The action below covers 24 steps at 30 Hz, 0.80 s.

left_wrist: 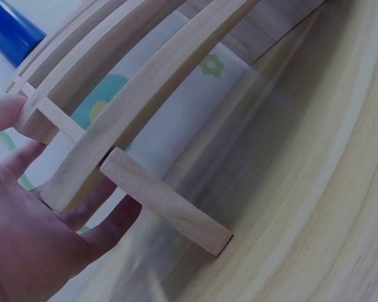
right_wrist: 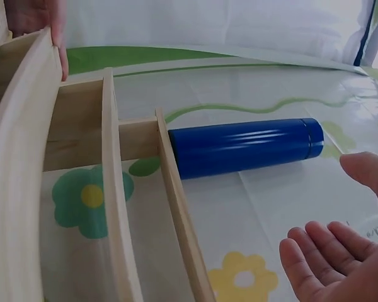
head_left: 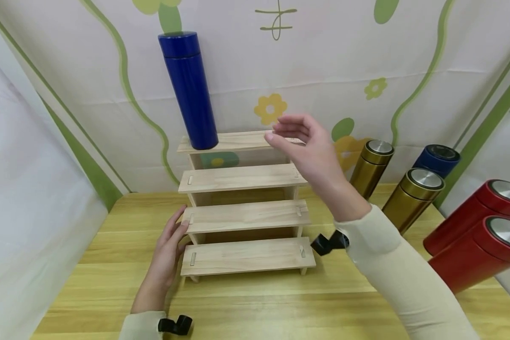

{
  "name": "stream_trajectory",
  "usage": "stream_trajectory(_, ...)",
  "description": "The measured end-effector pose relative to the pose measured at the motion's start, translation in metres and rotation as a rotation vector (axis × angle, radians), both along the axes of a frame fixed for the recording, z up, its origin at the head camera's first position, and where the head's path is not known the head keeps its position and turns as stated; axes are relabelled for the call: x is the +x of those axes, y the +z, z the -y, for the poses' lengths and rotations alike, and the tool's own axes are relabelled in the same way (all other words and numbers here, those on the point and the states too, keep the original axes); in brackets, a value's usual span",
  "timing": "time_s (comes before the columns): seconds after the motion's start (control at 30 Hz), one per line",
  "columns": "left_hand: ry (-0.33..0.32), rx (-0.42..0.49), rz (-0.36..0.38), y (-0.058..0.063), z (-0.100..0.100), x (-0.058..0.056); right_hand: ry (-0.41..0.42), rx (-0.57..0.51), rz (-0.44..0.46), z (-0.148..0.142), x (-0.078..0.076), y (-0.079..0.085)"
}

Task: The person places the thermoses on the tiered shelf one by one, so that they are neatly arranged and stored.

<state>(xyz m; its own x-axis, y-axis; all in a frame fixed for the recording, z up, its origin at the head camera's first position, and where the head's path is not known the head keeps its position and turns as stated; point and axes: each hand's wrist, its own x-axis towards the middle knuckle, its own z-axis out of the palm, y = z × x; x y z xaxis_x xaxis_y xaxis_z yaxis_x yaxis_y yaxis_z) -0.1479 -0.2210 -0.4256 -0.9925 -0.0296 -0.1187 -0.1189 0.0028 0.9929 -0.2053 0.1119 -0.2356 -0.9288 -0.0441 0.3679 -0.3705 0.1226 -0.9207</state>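
A wooden stepped display rack (head_left: pixel 246 215) with several tiers stands on the table. On the left end of its top tier a dark blue thermos bottle (head_left: pixel 191 92) stands upright. My left hand (head_left: pixel 165 257) holds the rack's left side, thumb (left_wrist: pixel 6 112) on a tier's edge and fingers reaching round the end boards. My right hand (head_left: pixel 308 146) is raised near the right end of the top tier, fingers loosely bent with nothing in them. In the right wrist view, a gap separates this hand (right_wrist: pixel 346 258) from the blue thermos (right_wrist: pixel 246 148).
To the right stand two gold thermoses (head_left: pixel 371 165), another blue thermos (head_left: pixel 437 158) and two red thermoses (head_left: pixel 484 255). Behind the rack hangs a white curtain (head_left: pixel 323 61) with flower prints. The wooden table (head_left: pixel 255 307) extends in front of the rack.
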Motion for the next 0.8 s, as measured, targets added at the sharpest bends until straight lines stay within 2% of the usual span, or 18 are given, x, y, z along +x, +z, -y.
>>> stream_trajectory(0.23,0.008,0.016,0.008,-0.003,-0.002,0.001,-0.062,-0.020,0.024,-0.028,0.024,-0.023)
stream_trajectory(0.5,0.005,0.022,0.008,-0.005,-0.003,0.002,-0.155,-0.086,0.037,-0.061,0.055,-0.063)
stream_trajectory(0.63,-0.002,0.000,0.002,-0.001,0.001,0.001,-0.247,-0.066,0.050,-0.072,0.066,-0.079)
stream_trajectory(0.8,-0.001,-0.007,0.007,0.001,0.001,0.000,-0.380,-0.158,0.034,-0.087,0.075,-0.092)
